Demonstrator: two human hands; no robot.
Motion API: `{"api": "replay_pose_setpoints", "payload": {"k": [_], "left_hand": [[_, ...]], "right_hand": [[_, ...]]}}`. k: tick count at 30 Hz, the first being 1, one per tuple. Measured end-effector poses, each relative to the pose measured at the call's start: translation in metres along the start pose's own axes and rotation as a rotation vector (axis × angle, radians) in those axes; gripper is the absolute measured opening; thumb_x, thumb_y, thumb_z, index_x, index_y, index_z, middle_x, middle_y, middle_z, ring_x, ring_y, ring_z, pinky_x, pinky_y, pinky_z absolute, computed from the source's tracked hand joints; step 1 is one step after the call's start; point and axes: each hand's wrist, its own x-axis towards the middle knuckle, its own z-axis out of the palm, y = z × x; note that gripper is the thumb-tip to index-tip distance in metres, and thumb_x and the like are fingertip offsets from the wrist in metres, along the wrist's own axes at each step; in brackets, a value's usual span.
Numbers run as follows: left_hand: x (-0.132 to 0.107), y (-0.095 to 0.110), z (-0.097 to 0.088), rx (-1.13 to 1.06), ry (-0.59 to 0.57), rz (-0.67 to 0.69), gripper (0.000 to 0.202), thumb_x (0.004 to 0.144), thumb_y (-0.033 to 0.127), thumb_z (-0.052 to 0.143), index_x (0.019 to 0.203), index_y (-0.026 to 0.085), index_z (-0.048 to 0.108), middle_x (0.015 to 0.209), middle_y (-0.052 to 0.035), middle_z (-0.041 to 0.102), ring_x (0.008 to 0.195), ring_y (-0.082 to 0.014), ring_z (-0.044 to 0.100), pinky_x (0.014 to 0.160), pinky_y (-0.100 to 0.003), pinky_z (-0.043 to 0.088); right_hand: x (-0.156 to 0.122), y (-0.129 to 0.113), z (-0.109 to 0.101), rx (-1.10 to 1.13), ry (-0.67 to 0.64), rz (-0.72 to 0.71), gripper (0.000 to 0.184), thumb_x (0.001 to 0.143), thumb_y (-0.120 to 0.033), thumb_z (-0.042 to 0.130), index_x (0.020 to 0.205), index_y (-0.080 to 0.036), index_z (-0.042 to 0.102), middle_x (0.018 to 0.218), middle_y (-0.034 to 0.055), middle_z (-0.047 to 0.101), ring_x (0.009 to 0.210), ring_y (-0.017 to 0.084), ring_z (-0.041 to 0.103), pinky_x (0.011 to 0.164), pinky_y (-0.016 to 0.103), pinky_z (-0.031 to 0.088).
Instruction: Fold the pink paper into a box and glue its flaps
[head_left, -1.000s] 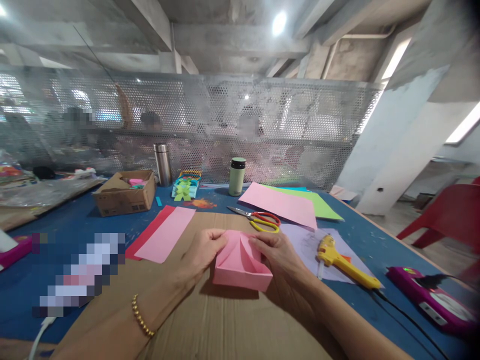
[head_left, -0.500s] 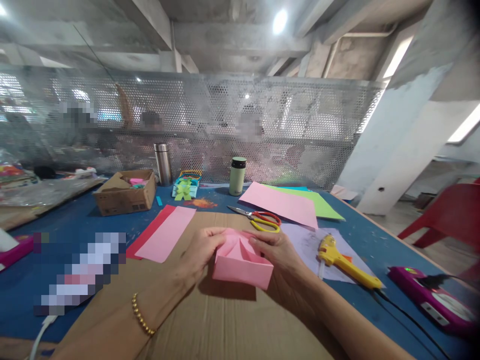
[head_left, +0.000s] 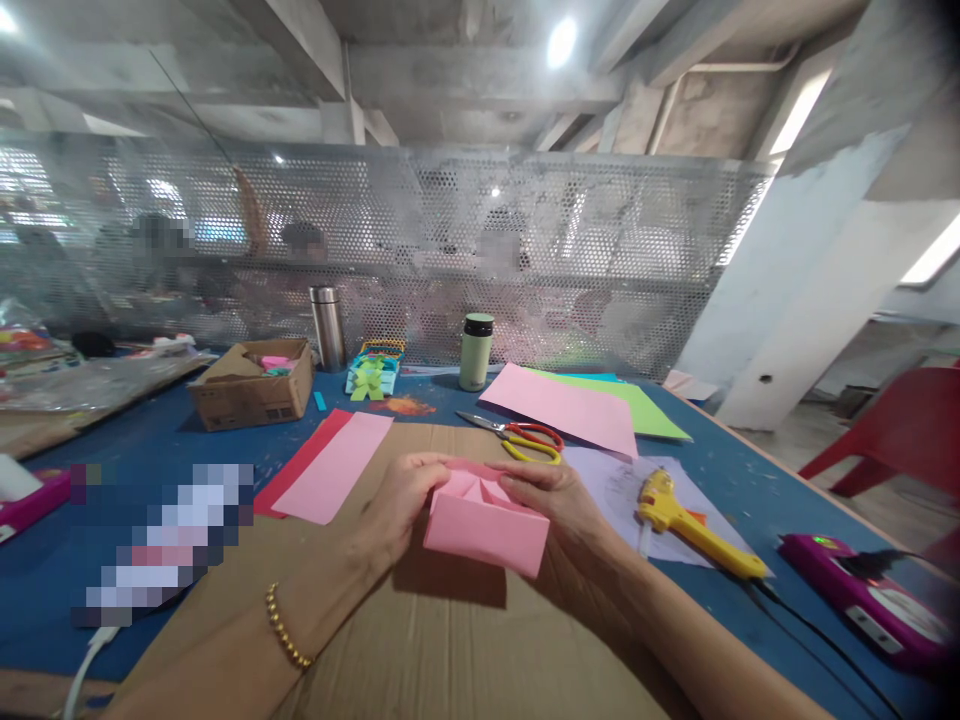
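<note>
A folded pink paper box (head_left: 484, 525) is held up just above a brown cardboard sheet (head_left: 420, 640), its near side tipped toward me. My left hand (head_left: 401, 500) pinches its far left edge, fingers closed on the paper. My right hand (head_left: 551, 495) grips the far right edge the same way. A gold bead bracelet (head_left: 285, 630) sits on my left wrist.
Red-and-yellow scissors (head_left: 521, 440) lie just beyond the box. A yellow glue gun (head_left: 686, 520) and a magenta device (head_left: 870, 610) lie at right. Pink paper strips (head_left: 334, 465), pink and green sheets (head_left: 577, 405), a cardboard carton (head_left: 251, 385), two flasks (head_left: 474, 352) and a red chair (head_left: 892, 430) surround.
Both hands have lifted the pink box slightly and tilted its near side up toward me, so less of its inside shows.
</note>
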Motion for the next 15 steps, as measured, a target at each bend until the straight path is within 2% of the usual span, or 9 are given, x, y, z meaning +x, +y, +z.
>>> {"api": "replay_pose_setpoints", "payload": {"k": [4, 9, 15], "left_hand": [[-0.0028, 0.004, 0.0009, -0.008, 0.006, 0.031, 0.027, 0.062, 0.022, 0.059, 0.081, 0.014, 0.076, 0.075, -0.0053, 0.07, 0.061, -0.0144, 0.054, 0.052, -0.023, 0.033], [-0.0034, 0.0064, 0.005, -0.12, 0.075, -0.09, 0.034, 0.058, 0.021, 0.065, 0.09, 0.012, 0.074, 0.07, -0.0048, 0.07, 0.056, -0.0138, 0.055, 0.053, -0.023, 0.037], [0.0013, -0.0004, 0.0039, -0.13, 0.125, -0.079, 0.027, 0.055, 0.021, 0.068, 0.08, 0.013, 0.073, 0.064, -0.0043, 0.069, 0.053, -0.0136, 0.056, 0.051, -0.023, 0.039]], "right_hand": [[0.0007, 0.0036, -0.0022, 0.012, -0.014, 0.011, 0.036, 0.063, -0.038, 0.082, 0.092, -0.016, 0.08, 0.083, 0.0087, 0.074, 0.066, 0.016, 0.059, 0.059, 0.028, 0.042], [-0.0019, -0.0009, -0.0005, 0.0, -0.006, 0.036, 0.039, 0.064, -0.038, 0.081, 0.095, -0.014, 0.079, 0.086, 0.0102, 0.075, 0.066, 0.015, 0.06, 0.059, 0.026, 0.041], [-0.0057, -0.0047, 0.0024, 0.034, 0.024, 0.052, 0.038, 0.061, -0.038, 0.082, 0.091, -0.015, 0.08, 0.081, 0.0095, 0.076, 0.062, 0.015, 0.06, 0.057, 0.026, 0.041]]}}
